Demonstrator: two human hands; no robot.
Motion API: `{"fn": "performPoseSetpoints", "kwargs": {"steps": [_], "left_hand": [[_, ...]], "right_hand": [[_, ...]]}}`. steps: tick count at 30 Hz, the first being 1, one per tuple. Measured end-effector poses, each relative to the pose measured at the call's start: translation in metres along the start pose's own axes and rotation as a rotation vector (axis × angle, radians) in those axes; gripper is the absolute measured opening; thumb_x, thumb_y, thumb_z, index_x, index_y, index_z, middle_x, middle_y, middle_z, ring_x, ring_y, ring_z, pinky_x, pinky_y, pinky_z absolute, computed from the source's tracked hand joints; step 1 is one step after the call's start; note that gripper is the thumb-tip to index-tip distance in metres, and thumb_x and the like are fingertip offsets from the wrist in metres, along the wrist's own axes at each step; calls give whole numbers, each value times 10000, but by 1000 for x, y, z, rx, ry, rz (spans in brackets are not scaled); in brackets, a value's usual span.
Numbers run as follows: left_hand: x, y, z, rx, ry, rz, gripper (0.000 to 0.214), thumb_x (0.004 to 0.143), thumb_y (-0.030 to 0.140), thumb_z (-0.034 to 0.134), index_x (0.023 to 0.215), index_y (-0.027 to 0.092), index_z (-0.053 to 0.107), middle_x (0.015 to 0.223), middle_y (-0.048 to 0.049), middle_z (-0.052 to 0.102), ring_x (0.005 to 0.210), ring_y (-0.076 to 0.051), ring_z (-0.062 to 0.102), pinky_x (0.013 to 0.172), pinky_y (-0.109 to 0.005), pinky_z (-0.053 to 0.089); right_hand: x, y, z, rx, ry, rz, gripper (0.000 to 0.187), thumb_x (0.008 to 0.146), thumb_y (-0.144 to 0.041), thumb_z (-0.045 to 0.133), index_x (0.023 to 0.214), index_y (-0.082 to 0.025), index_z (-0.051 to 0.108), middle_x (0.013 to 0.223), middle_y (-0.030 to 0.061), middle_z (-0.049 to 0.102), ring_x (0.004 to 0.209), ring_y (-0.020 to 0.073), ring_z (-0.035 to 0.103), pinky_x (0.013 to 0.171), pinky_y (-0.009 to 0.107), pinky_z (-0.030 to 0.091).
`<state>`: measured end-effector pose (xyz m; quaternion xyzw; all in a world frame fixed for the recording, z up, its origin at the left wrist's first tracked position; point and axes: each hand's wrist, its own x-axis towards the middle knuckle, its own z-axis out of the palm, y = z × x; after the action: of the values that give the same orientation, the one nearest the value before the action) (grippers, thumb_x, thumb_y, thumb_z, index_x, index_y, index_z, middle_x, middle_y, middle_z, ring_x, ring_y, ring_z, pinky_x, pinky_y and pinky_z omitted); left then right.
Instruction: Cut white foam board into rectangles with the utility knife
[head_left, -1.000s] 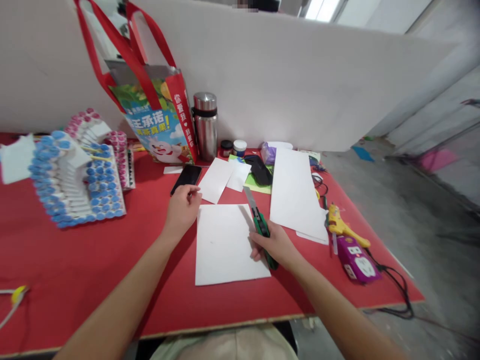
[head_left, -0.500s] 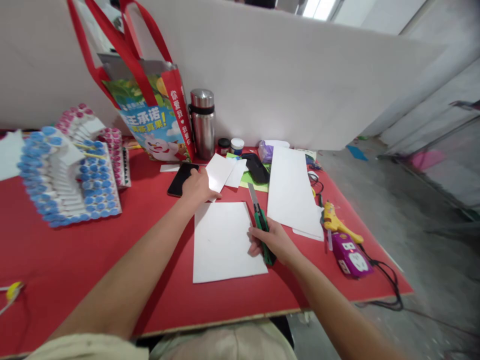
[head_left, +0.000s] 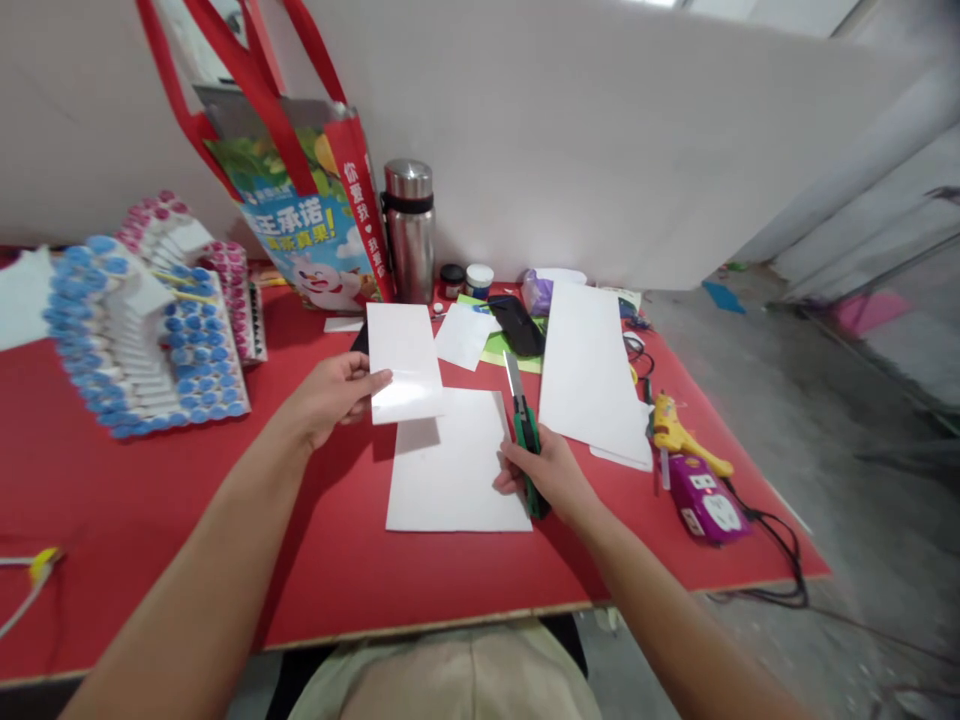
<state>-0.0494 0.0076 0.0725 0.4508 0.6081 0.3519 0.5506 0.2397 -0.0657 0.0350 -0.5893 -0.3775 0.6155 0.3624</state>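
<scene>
Between thumb and fingers, my left hand [head_left: 339,393] pinches a small white card [head_left: 405,350] by its left edge, raised above the table. Part of a larger white sheet [head_left: 457,475] shows below it, lying flat in front of me. My right hand [head_left: 544,467] is closed around a green and black utility knife [head_left: 526,432]. Its blade is out and points away from me, over the sheet's right edge. A dark phone [head_left: 361,340] is mostly hidden behind the small card. Another small white paper piece [head_left: 465,335] lies just beyond the sheet.
Long white boards [head_left: 589,370] lie to the right, beside a yellow glue gun [head_left: 686,438] and a purple power block [head_left: 707,498] with trailing cords. A steel flask [head_left: 410,235], a shopping bag [head_left: 307,230] and a blue-and-white craft model [head_left: 150,340] stand at the back left of the red table [head_left: 337,570].
My left hand has lifted the small white card off the table and brought it left and nearer, over the phone and the sheet's far corner. My right hand still holds the utility knife.
</scene>
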Motion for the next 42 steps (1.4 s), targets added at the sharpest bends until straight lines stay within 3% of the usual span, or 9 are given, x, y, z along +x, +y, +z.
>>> {"fn": "performPoseSetpoints", "kwargs": {"steps": [8, 16, 22, 27, 32, 35, 37, 40, 42], "left_hand": [[-44, -47, 6, -155, 53, -27, 456, 709, 514, 807, 912, 163, 597, 612, 16, 608, 448, -92, 495, 438, -221, 406], [-58, -57, 7, -315, 130, -42, 524, 714, 446, 831, 1073, 137, 605, 657, -8, 656, 538, -143, 606, 465, -230, 462], [-64, -71, 10, -195, 29, -86, 554, 770, 492, 779, 1143, 134, 578, 600, -3, 646, 495, -147, 583, 496, -261, 480], [-70, -76, 10, -29, -226, -110, 492, 827, 523, 710, 1136, 165, 574, 709, 12, 646, 465, -99, 508, 454, -234, 390], [-65, -76, 8, 168, -163, 10, 396, 876, 501, 633, 1116, 189, 585, 663, 55, 562, 522, -116, 538, 512, -240, 401], [-63, -75, 8, 271, -93, 28, 355, 894, 472, 585, 1106, 187, 572, 643, 51, 566, 518, -140, 565, 525, -259, 426], [-64, -74, 10, 295, -62, 6, 405, 905, 460, 551, 1203, 186, 528, 624, 60, 560, 489, -157, 570, 517, -277, 444], [-67, -71, 15, 357, -50, 9, 510, 919, 452, 521, 1353, 194, 443, 676, 53, 582, 506, -176, 597, 540, -303, 474], [-68, -67, 17, 472, -36, 57, 506, 924, 441, 520, 1361, 192, 467, 784, 11, 629, 622, -192, 646, 621, -323, 497]], "right_hand": [[5, 1, 7, 154, 33, -8, 324, 747, -337, 805, 856, -193, 535, 686, 24, 685, 675, 222, 745, 667, 350, 655], [-7, 2, 8, 180, 64, 10, 338, 742, -371, 822, 837, -184, 556, 756, 85, 755, 732, 209, 755, 805, 334, 630], [-8, 9, 8, 170, 67, -26, 350, 737, -395, 814, 838, -175, 562, 744, 67, 744, 723, 200, 747, 788, 332, 623], [1, 9, 9, 69, 48, -96, 350, 739, -376, 784, 861, -198, 509, 645, -20, 666, 587, 165, 681, 627, 328, 616], [5, 8, 1, -259, 143, -170, 289, 812, -404, 692, 915, -228, 488, 535, -80, 549, 415, 159, 570, 455, 293, 502], [6, 7, -6, -509, 233, -243, 265, 836, -413, 649, 962, -219, 520, 674, -22, 608, 541, 181, 620, 527, 299, 497], [8, 6, -8, -655, 251, -300, 240, 828, -405, 636, 932, -209, 542, 807, 28, 627, 684, 203, 642, 614, 315, 506], [12, 3, -7, -790, 213, -394, 201, 809, -366, 622, 909, -198, 578, 988, 74, 615, 852, 224, 635, 740, 331, 501], [13, 1, -5, -822, 175, -430, 208, 800, -310, 611, 973, -195, 604, 1085, 87, 612, 922, 228, 633, 791, 327, 491]]}}
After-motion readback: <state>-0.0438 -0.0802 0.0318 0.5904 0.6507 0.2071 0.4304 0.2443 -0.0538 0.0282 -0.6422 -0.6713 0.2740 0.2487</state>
